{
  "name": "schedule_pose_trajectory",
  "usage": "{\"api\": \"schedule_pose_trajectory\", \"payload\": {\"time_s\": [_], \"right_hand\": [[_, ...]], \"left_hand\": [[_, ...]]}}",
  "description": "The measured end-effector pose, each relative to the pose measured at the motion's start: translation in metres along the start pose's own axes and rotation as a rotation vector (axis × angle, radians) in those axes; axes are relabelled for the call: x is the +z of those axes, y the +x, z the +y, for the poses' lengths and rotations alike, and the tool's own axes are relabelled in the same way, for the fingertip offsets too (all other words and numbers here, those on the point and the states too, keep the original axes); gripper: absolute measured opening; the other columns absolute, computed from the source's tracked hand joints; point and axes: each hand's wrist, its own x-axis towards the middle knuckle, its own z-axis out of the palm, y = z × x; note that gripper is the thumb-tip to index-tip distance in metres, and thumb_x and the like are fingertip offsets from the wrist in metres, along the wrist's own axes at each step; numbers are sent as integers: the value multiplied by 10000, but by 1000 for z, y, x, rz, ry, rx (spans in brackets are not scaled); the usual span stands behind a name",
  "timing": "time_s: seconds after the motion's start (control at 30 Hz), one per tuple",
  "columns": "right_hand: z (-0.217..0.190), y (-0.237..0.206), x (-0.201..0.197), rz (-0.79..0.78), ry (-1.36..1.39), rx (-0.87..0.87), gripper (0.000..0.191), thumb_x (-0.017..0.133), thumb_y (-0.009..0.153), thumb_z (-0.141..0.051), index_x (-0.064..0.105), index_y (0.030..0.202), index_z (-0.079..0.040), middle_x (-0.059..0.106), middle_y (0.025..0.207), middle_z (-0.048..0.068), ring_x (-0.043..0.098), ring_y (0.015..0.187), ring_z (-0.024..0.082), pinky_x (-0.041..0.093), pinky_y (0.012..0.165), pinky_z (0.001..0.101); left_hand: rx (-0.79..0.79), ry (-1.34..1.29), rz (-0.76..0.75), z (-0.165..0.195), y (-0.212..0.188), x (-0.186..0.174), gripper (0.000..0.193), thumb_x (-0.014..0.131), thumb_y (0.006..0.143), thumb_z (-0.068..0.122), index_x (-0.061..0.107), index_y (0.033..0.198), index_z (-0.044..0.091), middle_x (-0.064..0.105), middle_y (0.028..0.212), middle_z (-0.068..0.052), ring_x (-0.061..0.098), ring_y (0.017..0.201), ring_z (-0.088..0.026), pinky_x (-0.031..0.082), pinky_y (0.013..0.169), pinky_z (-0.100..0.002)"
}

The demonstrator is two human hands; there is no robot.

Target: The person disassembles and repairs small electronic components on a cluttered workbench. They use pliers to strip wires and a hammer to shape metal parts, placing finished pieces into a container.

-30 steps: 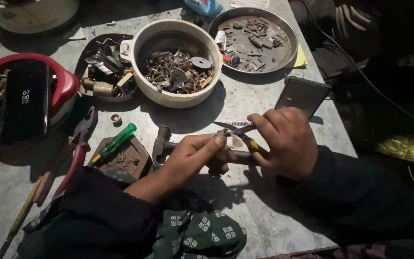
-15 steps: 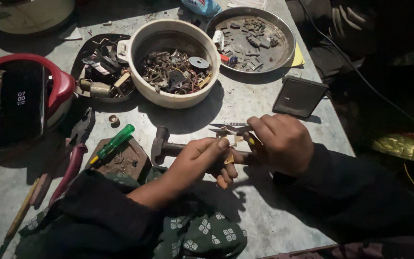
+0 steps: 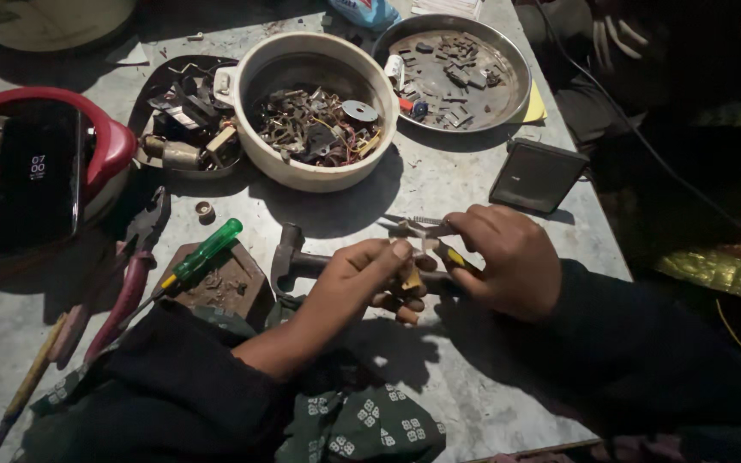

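While both hands meet just below the middle of the grey bench (image 3: 473, 394), the rest of the clutter sits in an arc across the top. At ten o'clock a red tub (image 3: 109, 141) carries a dark phone (image 3: 36, 180); at twelve stands a cream bowl (image 3: 319, 176) full of tangled metal scrap, and at one o'clock a round steel tray (image 3: 508, 94) of small parts. A dark flat case (image 3: 538, 176) lies at two o'clock from the hands. A hammer (image 3: 289, 257) lies just at nine o'clock of them, its handle running under the fingers, and a green-handled screwdriver (image 3: 203, 255) rests further out that way.

The right hand (image 3: 512, 266) is closed around yellow-handled pliers (image 3: 426, 231), whose long axis runs roughly nine to three, nose pointing toward nine. The left hand (image 3: 362, 274) is pinched shut on a small tan piece (image 3: 411, 279), held right at the pliers' nose, touching or nearly so; I cannot tell which. The left hand is the nearer to that piece, the right just at its three o'clock.
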Motion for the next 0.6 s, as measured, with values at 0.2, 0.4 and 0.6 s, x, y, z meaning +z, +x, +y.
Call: {"api": "schedule_pose_trajectory", "payload": {"time_s": [0.2, 0.4, 0.6], "right_hand": [[-5, 1, 0, 195, -257, -148, 553, 826, 614, -141, 632, 1117, -15, 618, 887, 127, 605, 824, 331, 489, 757, 466], [0, 1, 2, 202, -290, -147, 473, 818, 701, -133, 636, 1124, -23, 630, 912, 125, 610, 839, 313, 495, 778, 451], [3, 4, -3, 83, -56, -62, 506, 801, 651, -147, 649, 1108, 8, 667, 919, 166, 659, 847, 341, 529, 763, 437]], "left_hand": [[-5, 158, 109, -1, 5, 1, 356, 691, 955, 227, 666, 1210, -20, 735, 973, -103, 715, 769, -172, 593, 634, -310], [125, 195, 51, -8, 11, -9, 350, 668, 990, 237, 656, 1224, -23, 721, 1059, -35, 688, 960, -89, 580, 827, -255], [135, 122, -57, -4, 11, -17, 316, 663, 1003, 172, 677, 1246, -29, 735, 941, -78, 700, 798, -130, 589, 721, -282]]}}
